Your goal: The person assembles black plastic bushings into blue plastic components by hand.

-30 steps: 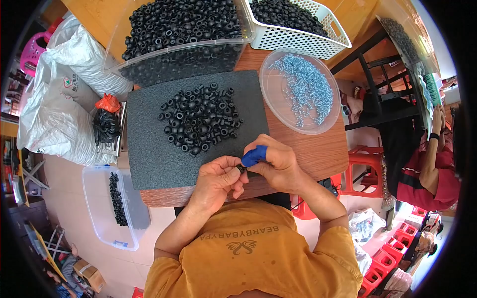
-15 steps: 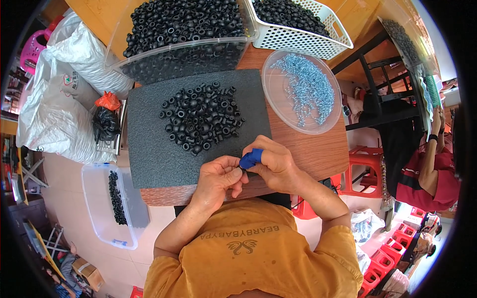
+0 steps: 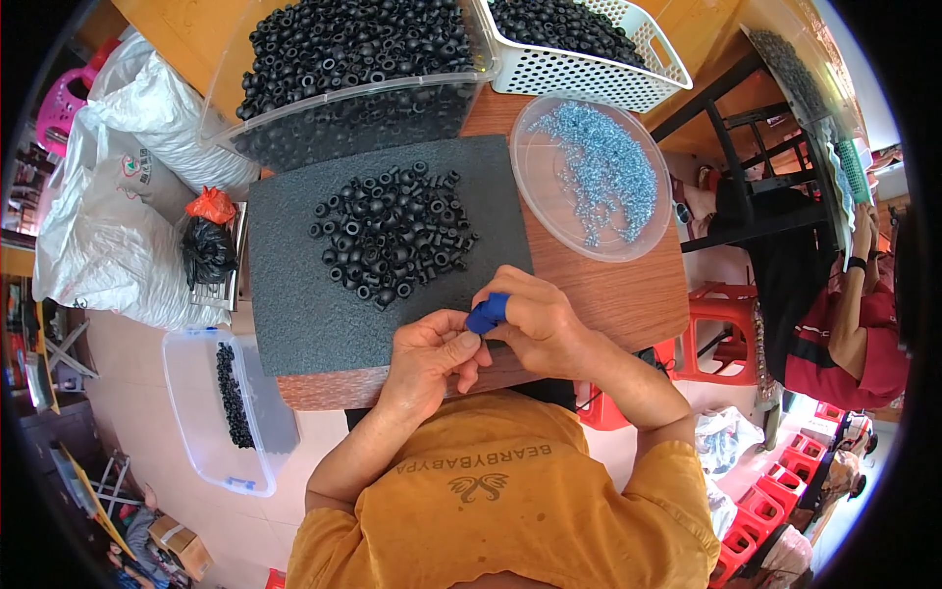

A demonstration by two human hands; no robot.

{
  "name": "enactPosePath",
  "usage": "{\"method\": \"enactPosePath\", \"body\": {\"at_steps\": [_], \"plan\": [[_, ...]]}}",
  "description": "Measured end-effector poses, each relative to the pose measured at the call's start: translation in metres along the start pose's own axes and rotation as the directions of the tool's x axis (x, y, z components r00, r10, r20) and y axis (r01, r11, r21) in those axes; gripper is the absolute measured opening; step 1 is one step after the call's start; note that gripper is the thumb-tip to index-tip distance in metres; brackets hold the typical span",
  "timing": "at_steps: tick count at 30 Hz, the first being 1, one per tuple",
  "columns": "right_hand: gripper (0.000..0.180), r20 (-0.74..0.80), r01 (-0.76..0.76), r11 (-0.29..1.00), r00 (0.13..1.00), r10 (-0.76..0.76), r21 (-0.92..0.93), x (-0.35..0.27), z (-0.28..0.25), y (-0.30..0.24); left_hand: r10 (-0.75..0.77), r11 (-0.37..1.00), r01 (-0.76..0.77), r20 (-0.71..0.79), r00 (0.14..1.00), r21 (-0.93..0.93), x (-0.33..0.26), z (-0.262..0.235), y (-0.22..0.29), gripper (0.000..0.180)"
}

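My left hand (image 3: pixel 432 353) and my right hand (image 3: pixel 540 324) meet at the near edge of the table, fingertips pinched together. Blue tape or cloth (image 3: pixel 488 312) wraps a finger of the right hand. Whatever the fingertips hold is hidden between them. Just beyond the hands, a dark grey textured mat (image 3: pixel 294 285) carries a loose pile of small black hollow plastic parts (image 3: pixel 392 231). To the right of the mat lies a round clear lid-like tray (image 3: pixel 535 201) with many tiny light-blue shiny pieces (image 3: pixel 603 167) on it.
A large clear bin (image 3: pixel 343 123) and a white perforated basket (image 3: pixel 589 79), both full of black parts, stand behind the mat. White sacks (image 3: pixel 118 226) and a clear box (image 3: pixel 201 442) are on the left. A co-worker (image 3: pixel 844 334) sits at right, near red stools (image 3: pixel 721 334).
The whole view has shifted slightly. My hands stay pinched together at the table edge, with the blue-wrapped finger drawn slightly closer to the left fingertips.
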State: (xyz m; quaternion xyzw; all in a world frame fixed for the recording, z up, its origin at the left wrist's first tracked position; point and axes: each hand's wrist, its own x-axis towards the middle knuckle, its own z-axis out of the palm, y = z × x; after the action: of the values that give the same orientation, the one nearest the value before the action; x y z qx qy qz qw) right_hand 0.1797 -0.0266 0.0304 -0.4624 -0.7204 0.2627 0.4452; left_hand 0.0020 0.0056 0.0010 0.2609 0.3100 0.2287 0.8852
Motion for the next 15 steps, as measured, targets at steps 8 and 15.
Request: {"method": "enactPosePath", "body": {"at_steps": [8, 15], "plan": [[0.026, -0.064, -0.028, 0.999, 0.998, 0.030, 0.020, -0.0042, 0.0025, -0.0021, 0.039, 0.998, -0.039, -0.013, 0.999, -0.052, -0.0006, -0.0006, -0.0010, 0.016], [0.032, -0.091, -0.002, 0.997, 0.996, -0.006, -0.080, -0.0078, 0.0023, -0.0058, 0.068, 0.994, -0.071, -0.035, 0.997, -0.086, -0.0009, 0.0001, 0.0011, 0.015]]}}
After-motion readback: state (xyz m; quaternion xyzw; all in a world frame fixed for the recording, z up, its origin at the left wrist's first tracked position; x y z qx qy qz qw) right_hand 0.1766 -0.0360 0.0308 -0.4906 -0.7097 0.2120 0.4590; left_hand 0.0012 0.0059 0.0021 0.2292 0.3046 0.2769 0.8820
